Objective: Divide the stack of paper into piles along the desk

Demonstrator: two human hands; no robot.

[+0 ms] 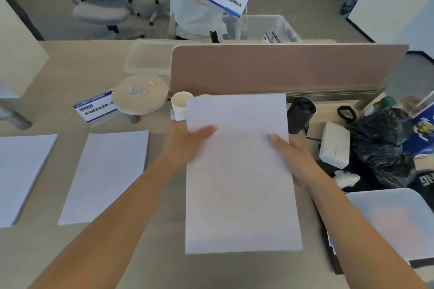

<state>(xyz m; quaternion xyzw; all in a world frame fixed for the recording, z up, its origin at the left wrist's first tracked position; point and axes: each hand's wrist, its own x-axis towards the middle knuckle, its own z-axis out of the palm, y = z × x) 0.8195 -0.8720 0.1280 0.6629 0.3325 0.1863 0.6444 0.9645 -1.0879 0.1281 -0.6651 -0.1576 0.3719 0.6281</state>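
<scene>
- The stack of paper is held over the desk in front of the person, gripped at both long edges near its far end; the near end hangs unsupported.
- The left hand is closed on the stack's left edge, thumb on top and fingers hidden underneath. The right hand is closed on the right edge in the same way, fingertips lying on the top sheet.
- Two piles already lie on the desk to the left: the near pile and the far-left pile, apart from each other and from the held stack.
- Risk — the sheets could fan or slide: the grip sits high on the stack, so if either thumb eases the lower sheets may slip out toward the desk edge.
- Risk — an uneven split: peeling off a portion with loose thumbs could drag extra sheets along and skew the next pile.
- Risk — the paper cup stands just behind the stack's far left corner, and the black roll just off its right corner; a forward push could knock the cup.
- Risk — setting down too far left could overlap the near pile.
</scene>
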